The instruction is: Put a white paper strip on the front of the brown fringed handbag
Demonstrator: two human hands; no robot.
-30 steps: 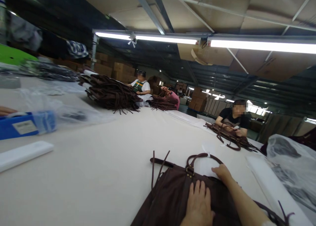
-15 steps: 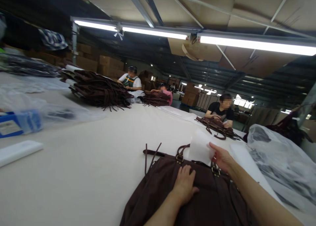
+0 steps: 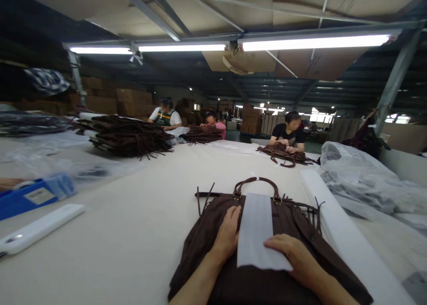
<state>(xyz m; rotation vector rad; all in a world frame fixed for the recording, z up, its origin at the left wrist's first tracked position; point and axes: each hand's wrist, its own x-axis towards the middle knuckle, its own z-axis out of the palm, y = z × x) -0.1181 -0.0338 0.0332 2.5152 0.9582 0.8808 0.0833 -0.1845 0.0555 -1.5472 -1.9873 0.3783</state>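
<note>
A dark brown handbag lies on the table in front of me, its rounded handle standing up at the far side. Across its middle lies a strip of thin white padding sheet, running from near the handle toward me. My left hand rests on the bag along the strip's left edge, fingers stretched out. Over the strip's lower right edge, my right hand lies with its fingers extended on the sheet. The bag's near end runs out of view.
A long white foam piece lies right of the bag, beside clear plastic bags. At left are a blue tape dispenser, a white bar-shaped object and stacked brown bags. Several co-workers, one in black, work beyond.
The white sheet, held up by my right hand behind the bag's top, now lies flat over the bag's front. The handle stands up. The view has turned, and a hand shows by the tape dispenser.
</note>
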